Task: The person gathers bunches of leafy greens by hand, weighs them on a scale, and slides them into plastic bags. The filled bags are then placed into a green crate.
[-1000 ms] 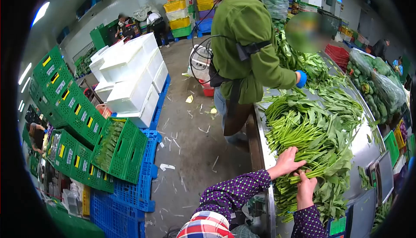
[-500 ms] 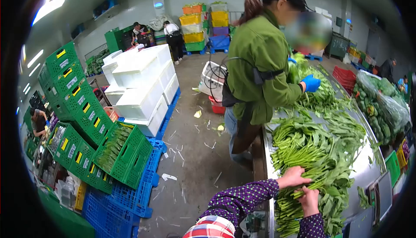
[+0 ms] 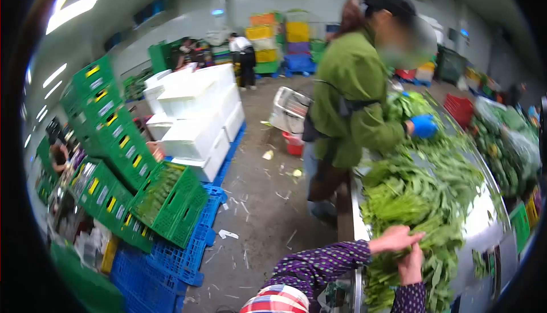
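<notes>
Long-stemmed leafy greens (image 3: 410,199) lie in a thick heap on the metal table (image 3: 478,222), stems toward the left and leaves toward the right. Over the near part of the heap, my left hand (image 3: 394,239) reaches in from the left, its fingers closed at some stems. My right hand (image 3: 409,265) is just below it, fingers curled up against the left fingertips and also closed on the greens. Motion blur and the fingers hide exactly which stems each hand has.
Across the table's left side stands a co-worker (image 3: 353,96) in a green jacket, a blue-gloved hand (image 3: 423,126) on more greens. Green crates (image 3: 114,136) on blue pallets (image 3: 171,262) and white foam boxes (image 3: 194,125) stand left. Scraps litter the floor (image 3: 262,210).
My hands have drawn together, with the fingertips now meeting above the stems. The co-worker's gloved hand is lower over the greens. The whole view has shifted slightly and blurred.
</notes>
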